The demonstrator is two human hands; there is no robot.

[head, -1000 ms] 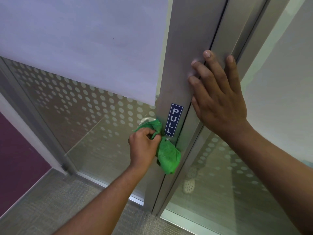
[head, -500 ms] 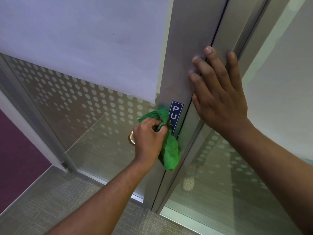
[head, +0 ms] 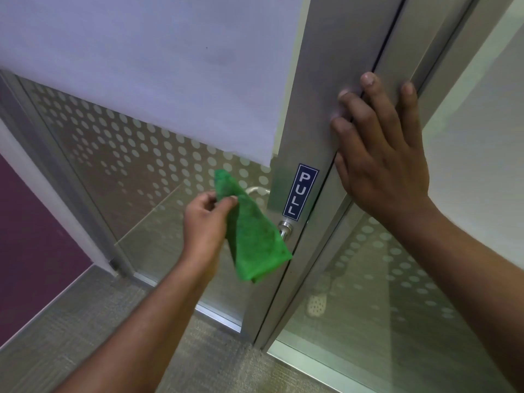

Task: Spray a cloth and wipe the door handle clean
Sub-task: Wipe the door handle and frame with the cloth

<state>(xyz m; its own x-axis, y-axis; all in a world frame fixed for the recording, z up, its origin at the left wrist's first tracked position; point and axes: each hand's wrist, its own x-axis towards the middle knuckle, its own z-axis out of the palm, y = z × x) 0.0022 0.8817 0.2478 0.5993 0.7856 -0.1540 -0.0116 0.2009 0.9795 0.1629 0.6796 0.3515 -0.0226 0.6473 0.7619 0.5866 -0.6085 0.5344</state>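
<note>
Left hand pinches green cloth near top edge; cloth hangs loose, covering most of handle. Handle sits on door stile, at 6 o'clock from PULL sign. Right hand flat, fingers spread, steadying stile at 2 o'clock from handle. Advice: bunch cloth into palm, wrap handle fully, rub along lever and round base.

Door handle mostly covered by the green cloth, centre frame; only its round base and a curved piece behind are seen. Both forearms cut off at bottom and right edges.
</note>
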